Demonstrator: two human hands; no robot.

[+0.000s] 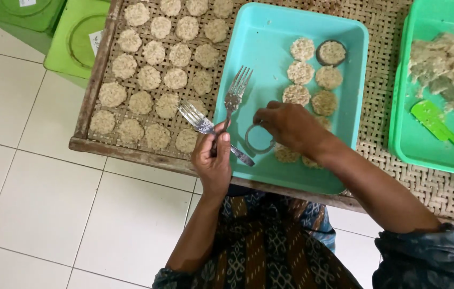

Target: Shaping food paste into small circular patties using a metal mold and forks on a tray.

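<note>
Gripping two forks (221, 115) tightly in left hand (213, 160), over turquoise tray (259, 43); right hand (291, 126) pinching metal ring (259, 140) inside it.

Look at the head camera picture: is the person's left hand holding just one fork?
No, the left hand holds two forks, their tines spread apart over the edge of the turquoise tray.

Soft, even daylight is filling the scene; glare is glinting off the forks (221, 120) in the grip, and shadows beneath are lying faint.
</note>
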